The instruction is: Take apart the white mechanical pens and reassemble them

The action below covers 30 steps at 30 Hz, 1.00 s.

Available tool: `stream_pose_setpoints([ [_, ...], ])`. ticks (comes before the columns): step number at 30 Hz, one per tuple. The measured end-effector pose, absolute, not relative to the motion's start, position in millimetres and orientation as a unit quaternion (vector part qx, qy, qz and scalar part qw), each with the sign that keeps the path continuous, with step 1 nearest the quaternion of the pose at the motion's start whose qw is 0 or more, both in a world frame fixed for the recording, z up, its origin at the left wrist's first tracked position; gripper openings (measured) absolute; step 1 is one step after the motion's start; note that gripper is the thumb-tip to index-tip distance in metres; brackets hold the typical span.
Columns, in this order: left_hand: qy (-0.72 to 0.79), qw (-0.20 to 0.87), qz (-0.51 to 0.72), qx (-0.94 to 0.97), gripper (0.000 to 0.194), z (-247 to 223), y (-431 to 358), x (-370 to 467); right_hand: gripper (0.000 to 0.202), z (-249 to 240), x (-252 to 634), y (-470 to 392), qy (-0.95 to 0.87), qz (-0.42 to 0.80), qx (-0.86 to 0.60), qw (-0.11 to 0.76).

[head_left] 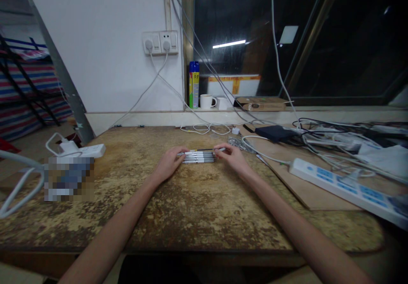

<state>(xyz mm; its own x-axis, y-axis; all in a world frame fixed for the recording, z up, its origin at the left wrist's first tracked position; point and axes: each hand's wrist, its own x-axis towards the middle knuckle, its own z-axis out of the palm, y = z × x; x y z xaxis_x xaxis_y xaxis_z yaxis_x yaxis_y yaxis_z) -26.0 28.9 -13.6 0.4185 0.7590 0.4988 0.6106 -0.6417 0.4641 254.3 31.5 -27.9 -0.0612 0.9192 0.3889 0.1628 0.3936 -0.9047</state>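
Grey-and-white slim pens (199, 157) lie left-to-right between your equally near left hand (169, 163), at their left ends, grip unclear, and right hand (235, 160), pinching one's right end.

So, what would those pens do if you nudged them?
The pens look slim and rounded, so they would probably roll if pushed crosswise. Packed side by side, they might shift as a group. Their thin bodies suggest each is light and likely stiff.
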Motion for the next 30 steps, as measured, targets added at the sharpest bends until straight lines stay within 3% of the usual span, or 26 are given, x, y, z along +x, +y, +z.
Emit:
stream_pose_setpoints([
  [30,0.405,0.109,0.343,0.840,0.030,-11,27,-26,0.031,-21,252,27,-0.620,0.371,-0.440,0.532],
])
